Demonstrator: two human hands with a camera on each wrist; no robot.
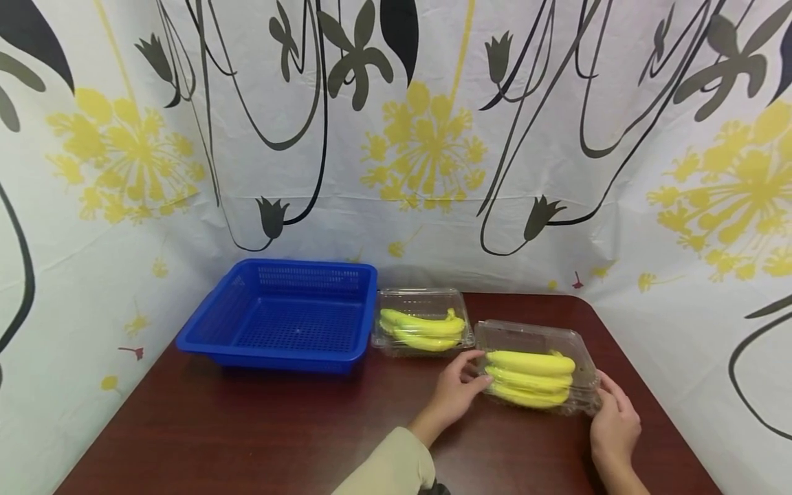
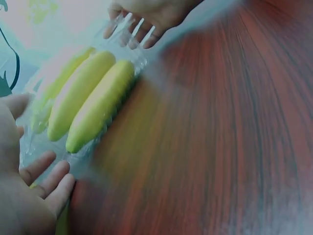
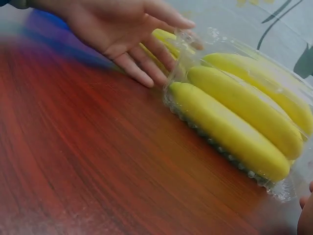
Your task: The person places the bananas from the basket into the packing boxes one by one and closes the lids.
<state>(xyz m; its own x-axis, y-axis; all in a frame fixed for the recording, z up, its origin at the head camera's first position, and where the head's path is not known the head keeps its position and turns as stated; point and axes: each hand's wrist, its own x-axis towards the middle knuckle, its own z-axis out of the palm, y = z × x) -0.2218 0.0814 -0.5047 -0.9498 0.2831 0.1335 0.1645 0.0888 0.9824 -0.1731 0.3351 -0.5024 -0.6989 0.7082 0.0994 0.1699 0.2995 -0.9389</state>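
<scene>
A clear plastic clamshell box (image 1: 526, 337) with a bunch of yellow bananas (image 1: 532, 378) inside is between my two hands, at the right of the table. My left hand (image 1: 454, 388) holds its left end, thumb at the near side and fingers at the edge. At the opposite end, my right hand (image 1: 615, 423) grips the right edge; its fingertips show behind the plastic in the left wrist view. The right wrist view shows the bananas (image 3: 234, 129) side by side under the lid. Only a small part of the right hand (image 3: 307, 210) appears there.
A second clear box (image 1: 421, 297) with bananas stands behind and to the left. Beside it, further left, is an empty blue plastic basket (image 1: 272, 357). Everything is on a dark red-brown wooden table (image 1: 247, 426), with a patterned cloth (image 1: 396, 158) hanging behind.
</scene>
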